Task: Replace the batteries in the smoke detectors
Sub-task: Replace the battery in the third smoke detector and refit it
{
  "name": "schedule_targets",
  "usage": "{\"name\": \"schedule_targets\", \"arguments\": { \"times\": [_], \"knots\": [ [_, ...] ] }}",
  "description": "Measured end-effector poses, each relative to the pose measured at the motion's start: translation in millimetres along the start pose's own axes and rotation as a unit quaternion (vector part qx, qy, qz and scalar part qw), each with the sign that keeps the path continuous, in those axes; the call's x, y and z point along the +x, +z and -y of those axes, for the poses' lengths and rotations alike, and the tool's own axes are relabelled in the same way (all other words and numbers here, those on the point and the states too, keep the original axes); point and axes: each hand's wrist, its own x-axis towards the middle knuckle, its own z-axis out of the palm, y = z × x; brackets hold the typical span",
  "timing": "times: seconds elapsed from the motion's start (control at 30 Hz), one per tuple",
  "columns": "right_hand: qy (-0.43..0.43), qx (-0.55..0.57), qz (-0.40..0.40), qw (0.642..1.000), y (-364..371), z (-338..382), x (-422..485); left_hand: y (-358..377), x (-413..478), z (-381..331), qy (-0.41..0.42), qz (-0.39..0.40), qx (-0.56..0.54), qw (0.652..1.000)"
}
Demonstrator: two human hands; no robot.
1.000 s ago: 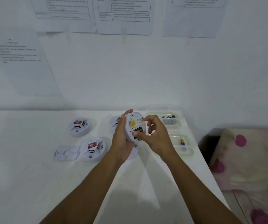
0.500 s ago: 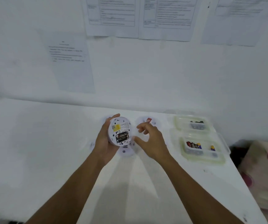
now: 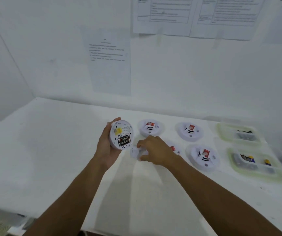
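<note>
Fingers (image 3: 116,120) of the left hand (image 3: 105,148) wrap round the rim of the smoke detector (image 3: 119,131), held tilted above the table (image 3: 51,150) with its batteries (image 3: 124,140) showing, while the right hand (image 3: 156,150) pinches a white base plate (image 3: 135,152) lying on the table just beside it

- White bench (image 3: 51,150) set against the wall, its surface faintly smudged.
- Plain white wall (image 3: 34,48), with a corner seam on the left.
- Single printed sheet (image 3: 109,68) stuck low on the wall, text too blurred to read.
- Two printed table sheets (image 3: 162,16) (image 3: 228,14) side by side, higher up.
</note>
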Motion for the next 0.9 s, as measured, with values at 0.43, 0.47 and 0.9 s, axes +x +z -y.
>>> {"name": "schedule_targets", "arguments": {
  "times": [0.43,0.47,0.9],
  "knots": [
    [0.139,0.238,-0.196,0.941,-22,-1,-16,-7,9,2,-0.026,0.002,0.000,1.000],
    [0.153,0.295,-0.217,0.918,-29,-2,-21,-5,10,4,-0.028,0.002,-0.004,1.000],
    [0.141,0.244,-0.354,0.892,-37,-8,-61,92,1,73,-0.098,0.073,-0.032,0.992]
  ]
}}
